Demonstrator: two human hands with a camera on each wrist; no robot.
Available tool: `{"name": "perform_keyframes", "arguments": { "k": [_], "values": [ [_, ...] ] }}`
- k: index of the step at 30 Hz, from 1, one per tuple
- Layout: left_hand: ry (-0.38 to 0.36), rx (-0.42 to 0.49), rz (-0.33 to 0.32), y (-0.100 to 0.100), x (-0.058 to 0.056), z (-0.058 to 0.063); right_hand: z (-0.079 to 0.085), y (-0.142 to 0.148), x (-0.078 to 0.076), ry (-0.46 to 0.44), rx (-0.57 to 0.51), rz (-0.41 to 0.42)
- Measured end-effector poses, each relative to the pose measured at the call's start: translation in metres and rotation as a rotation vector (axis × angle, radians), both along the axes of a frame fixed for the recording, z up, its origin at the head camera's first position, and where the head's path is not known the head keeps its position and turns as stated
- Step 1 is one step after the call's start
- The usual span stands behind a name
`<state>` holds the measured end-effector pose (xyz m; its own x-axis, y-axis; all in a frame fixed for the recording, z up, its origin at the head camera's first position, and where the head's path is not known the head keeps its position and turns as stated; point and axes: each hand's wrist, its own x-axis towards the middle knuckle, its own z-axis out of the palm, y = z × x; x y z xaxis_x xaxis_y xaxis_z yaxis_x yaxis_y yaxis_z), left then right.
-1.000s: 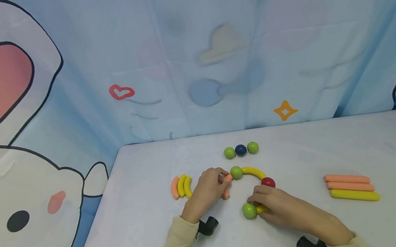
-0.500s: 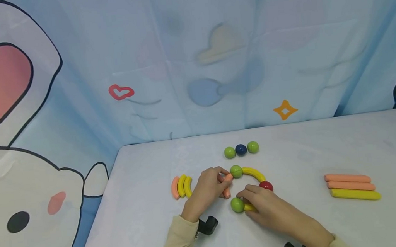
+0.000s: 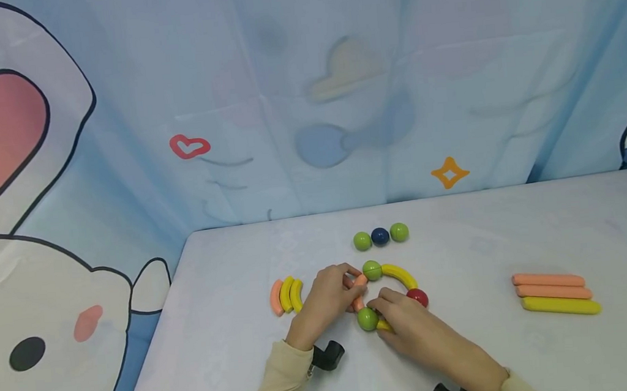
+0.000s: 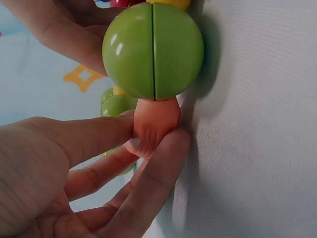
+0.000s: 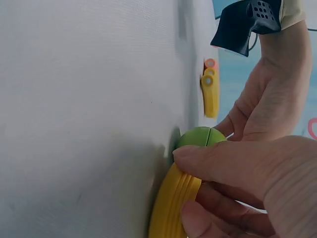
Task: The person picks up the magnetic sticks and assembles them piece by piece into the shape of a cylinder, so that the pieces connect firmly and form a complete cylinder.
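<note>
My left hand pinches a curved orange magnetic stick between thumb and fingers. Its upper end lies by a green ball, from which a curved yellow stick runs to a red ball. With thumb and fingers my right hand grips another curved yellow stick, largely covered in the head view. A second green ball sits on this stick's end and appears to touch the orange stick's lower end. Together the pieces form a ring, its lower right side hidden behind my right hand.
Behind the ring stand two green balls and a dark blue ball in a row. Left lie curved sticks, one orange and two yellow. Straight sticks, two orange and one yellow, lie right on the white table.
My right hand has moved left with the yellow stick and its green ball, bringing the ball up to the orange stick's lower end. The red ball has shifted slightly left. My left hand stays put.
</note>
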<state>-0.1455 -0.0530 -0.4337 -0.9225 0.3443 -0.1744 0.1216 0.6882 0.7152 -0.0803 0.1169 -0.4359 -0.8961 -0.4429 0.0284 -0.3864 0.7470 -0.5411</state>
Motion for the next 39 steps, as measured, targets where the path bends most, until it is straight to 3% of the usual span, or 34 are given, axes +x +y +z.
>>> {"name": "perform_keyframes", "arguments": {
  "k": [7, 14, 22, 28, 39],
  "values": [
    [0.0, -0.023, 0.011, -0.002, 0.005, 0.002, 0.013, 0.017, -0.012, -0.047, -0.09, -0.009],
    [-0.022, 0.006, -0.023, -0.007, 0.017, 0.008, 0.024, 0.039, -0.055, 0.046, -0.127, 0.038],
    [0.02, -0.053, -0.099, -0.007, 0.026, 0.014, 0.014, 0.042, -0.092, -0.137, -0.134, 0.15],
    [0.019, -0.05, -0.104, -0.011, 0.027, 0.018, 0.007, 0.037, -0.097, -0.149, -0.144, 0.138],
    [0.027, -0.04, -0.093, -0.013, 0.031, 0.014, 0.002, 0.036, -0.092, -0.028, -0.138, 0.068]
  ]
}}
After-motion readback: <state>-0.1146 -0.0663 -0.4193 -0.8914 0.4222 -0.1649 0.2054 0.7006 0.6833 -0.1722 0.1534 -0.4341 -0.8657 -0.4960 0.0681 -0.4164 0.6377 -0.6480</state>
